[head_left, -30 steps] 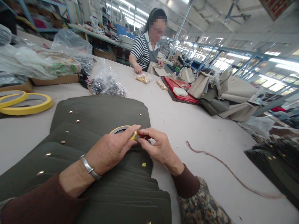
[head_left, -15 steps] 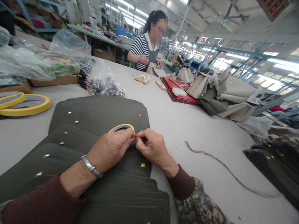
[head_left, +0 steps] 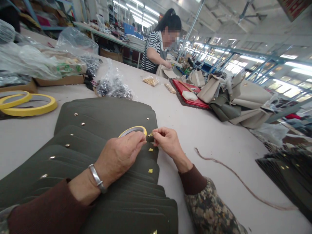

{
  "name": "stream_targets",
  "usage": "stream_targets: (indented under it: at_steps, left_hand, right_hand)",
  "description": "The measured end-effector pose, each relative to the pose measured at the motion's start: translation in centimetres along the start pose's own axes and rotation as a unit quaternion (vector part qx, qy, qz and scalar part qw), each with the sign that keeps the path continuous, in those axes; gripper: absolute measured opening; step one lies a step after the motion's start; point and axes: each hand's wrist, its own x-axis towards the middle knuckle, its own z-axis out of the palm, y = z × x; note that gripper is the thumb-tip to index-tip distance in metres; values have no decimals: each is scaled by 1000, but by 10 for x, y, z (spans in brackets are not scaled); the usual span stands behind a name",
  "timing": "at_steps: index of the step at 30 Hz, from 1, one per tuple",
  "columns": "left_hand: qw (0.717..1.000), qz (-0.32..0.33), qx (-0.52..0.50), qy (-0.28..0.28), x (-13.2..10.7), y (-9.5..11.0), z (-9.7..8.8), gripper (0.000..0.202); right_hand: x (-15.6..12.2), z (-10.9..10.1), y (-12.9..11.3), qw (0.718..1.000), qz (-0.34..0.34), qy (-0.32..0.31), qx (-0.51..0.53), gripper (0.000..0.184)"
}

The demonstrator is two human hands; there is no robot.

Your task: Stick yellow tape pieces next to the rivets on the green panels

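Observation:
My left hand (head_left: 120, 151) is closed around a roll of yellow tape (head_left: 143, 129), held above a fanned stack of dark green panels (head_left: 109, 112). At the stack's right edge, my right hand (head_left: 168, 143) pinches a small yellow piece of tape (head_left: 151, 133) close to a gold stud (head_left: 149, 136). The two hands are slightly apart. Below the fingertips, another yellow tape piece (head_left: 150, 149) lies on a panel, with a further tape piece (head_left: 150, 170) on the panel under that. More gold studs (head_left: 83, 123) run down the panels' left side.
Larger yellow tape rolls (head_left: 36, 110) lie at the left. Behind the stack are a bag of metal parts (head_left: 113, 87) and a bag of gold studs (head_left: 150, 81). A brown cord (head_left: 234, 177) and more dark panels (head_left: 285, 175) lie right. A co-worker (head_left: 154, 48) stands across the table.
My hands, fingertips together before, have parted, the right holding a tape piece near the stud. A second tape piece now shows on the panels. The co-worker has leaned and reached forward.

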Motion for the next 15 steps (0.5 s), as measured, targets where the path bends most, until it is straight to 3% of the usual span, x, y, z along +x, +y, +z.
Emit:
stream_targets:
  at_steps: [2, 5, 10, 15]
  left_hand:
    - [998, -9, 52, -33, 1, -5, 3, 21]
    - [990, -19, 103, -95, 3, -13, 8, 16]
    - [979, -20, 116, -167, 8, -15, 12, 17]
    - [977, -22, 113, -182, 9, -15, 14, 19]
  right_hand:
    - [7, -5, 7, 995, 50, -44, 77, 18]
    - [13, -6, 13, 990, 63, -72, 107, 21]
    - [13, -4, 16, 994, 67, -61, 55, 13]
    - [17, -1, 18, 996, 64, -57, -13, 12]
